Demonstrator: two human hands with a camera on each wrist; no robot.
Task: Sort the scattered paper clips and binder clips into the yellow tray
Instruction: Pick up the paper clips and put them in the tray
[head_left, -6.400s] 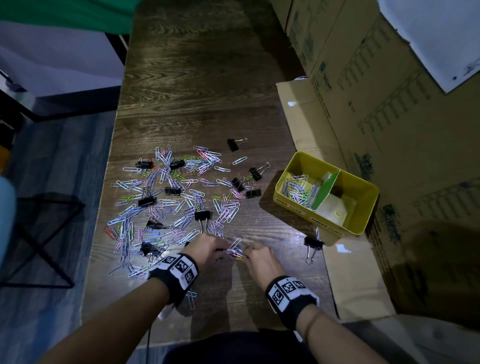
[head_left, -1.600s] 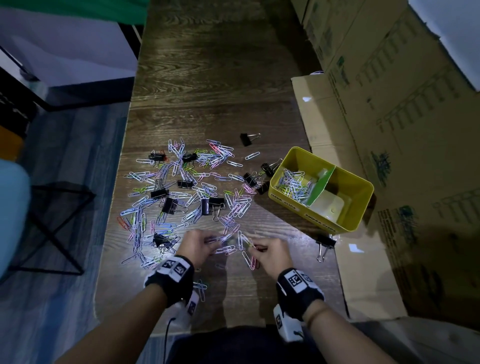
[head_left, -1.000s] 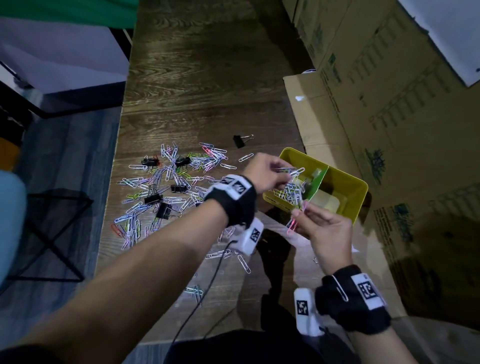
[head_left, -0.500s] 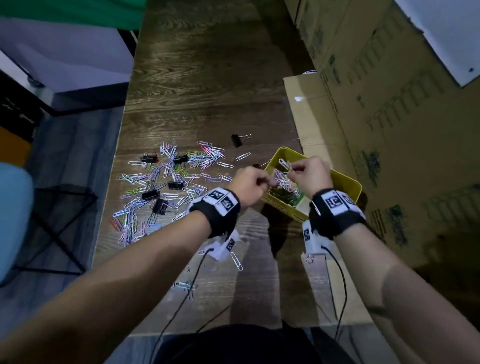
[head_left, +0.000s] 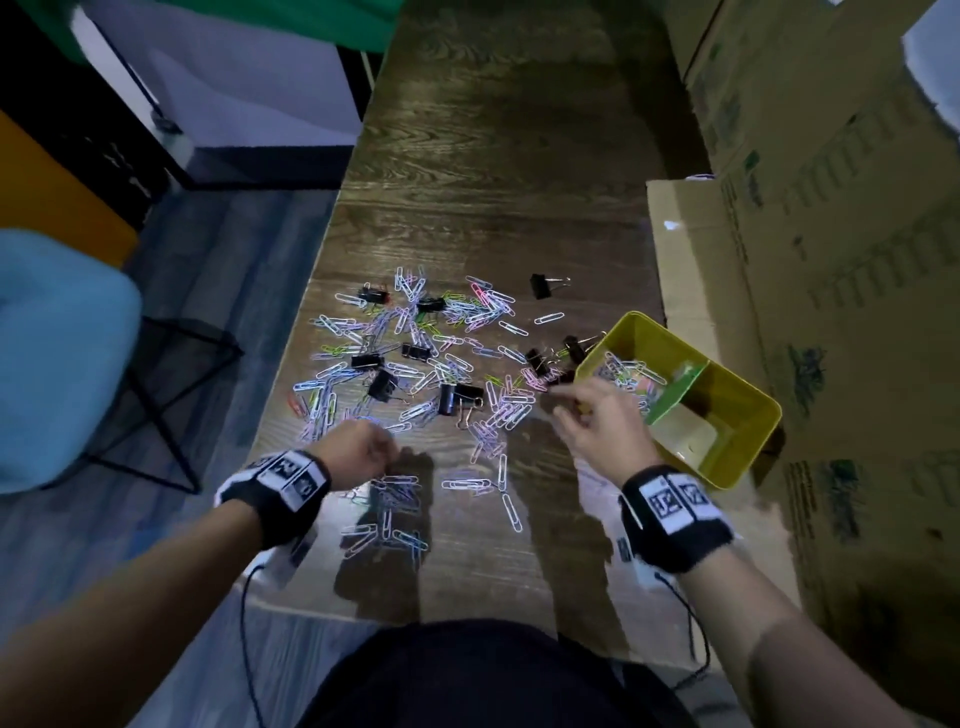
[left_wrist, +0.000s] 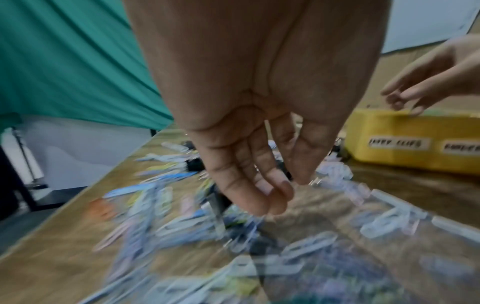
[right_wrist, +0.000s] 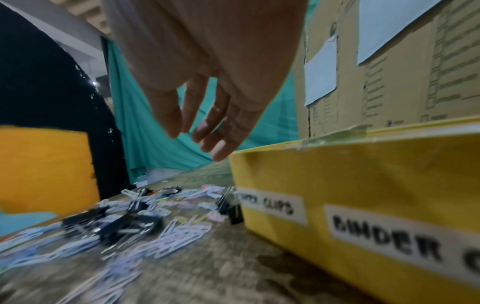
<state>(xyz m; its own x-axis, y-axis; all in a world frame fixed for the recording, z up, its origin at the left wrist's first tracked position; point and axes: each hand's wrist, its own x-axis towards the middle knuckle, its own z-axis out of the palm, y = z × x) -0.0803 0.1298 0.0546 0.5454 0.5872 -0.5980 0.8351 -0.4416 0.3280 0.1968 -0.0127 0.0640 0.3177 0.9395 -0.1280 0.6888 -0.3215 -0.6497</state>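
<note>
Head view: the paper clips (head_left: 415, 353) and black binder clips (head_left: 460, 397) lie scattered over the middle of the bench (head_left: 493, 156), with a smaller cluster of paper clips at the near edge. The yellow tray (head_left: 748, 447) sits at the right. Its far-left compartment holds paper clips; the near-right one shows no clips that can be made out. The left hand (head_left: 358, 454) hangs over the near-left fringe of the scatter, directly above the near cluster, fingers curled downward; nothing is seen in them. The right hand (head_left: 597, 431) is beside the tray's near-left wall, fingers loosely spread and empty, pointing left toward the pile. The long single clips at near centre lie between the two hands, their long axes running near-to-far.

Left wrist view: the left hand's fingers (left_wrist: 259, 185) hang down, drawn close together, the tips just above blurred clips. No clip is pinched as far as the blur allows. The tray (left_wrist: 405, 144) is well to the right.

Right wrist view: the right hand's fingers (right_wrist: 221, 131) are relaxed, slightly parted and empty, level with the tray's rim (right_wrist: 337, 139). The clips lie to the left and below.

Assessment: the left hand is nearer to clips and needs only to descend. The right hand must travel left and down.
</note>
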